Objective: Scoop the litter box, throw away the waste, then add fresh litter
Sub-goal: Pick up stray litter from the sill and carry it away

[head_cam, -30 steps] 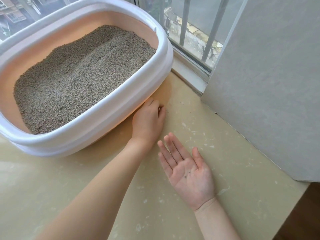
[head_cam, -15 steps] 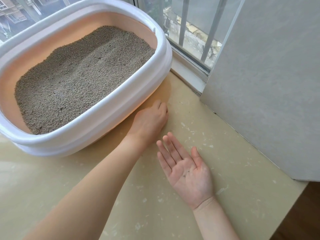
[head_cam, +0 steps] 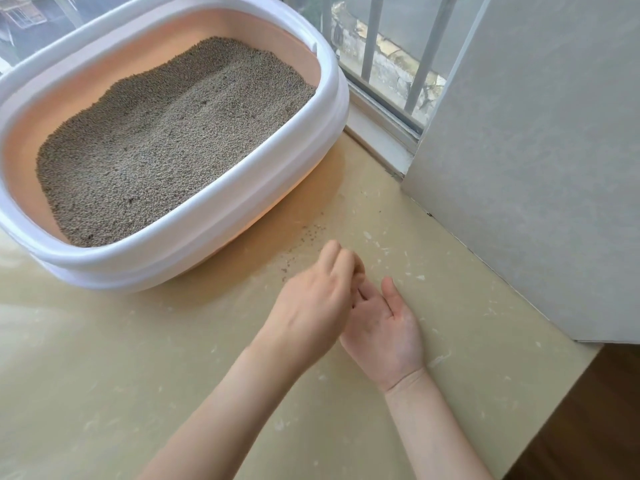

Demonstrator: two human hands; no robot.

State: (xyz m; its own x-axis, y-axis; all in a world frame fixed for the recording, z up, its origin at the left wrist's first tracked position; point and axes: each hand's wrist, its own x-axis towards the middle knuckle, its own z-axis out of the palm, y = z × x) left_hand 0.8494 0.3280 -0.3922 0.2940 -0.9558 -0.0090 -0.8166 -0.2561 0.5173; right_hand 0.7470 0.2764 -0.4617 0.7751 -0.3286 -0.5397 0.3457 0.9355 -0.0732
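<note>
A beige floor (head_cam: 121, 393) is carrying the litter box (head_cam: 207, 233). Spilled granules (head_cam: 308, 237) are lying just beside it.

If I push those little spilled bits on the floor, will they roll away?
Probably. The spilled litter grains look small, round and loose, so they would likely scatter or roll on the smooth floor. They also look very light and fiddly to pinch.

Probably home: litter box (head_cam: 194, 244) by barred window (head_cam: 374, 39), tiled floor (head_cam: 173, 393).

Right hand (head_cam: 384, 327) fingers hidden behind left hand (head_cam: 315, 303), left hand contents indiscernible, litter box (head_cam: 194, 233) left rim cut off, both forearms cropped at bottom edge
</note>
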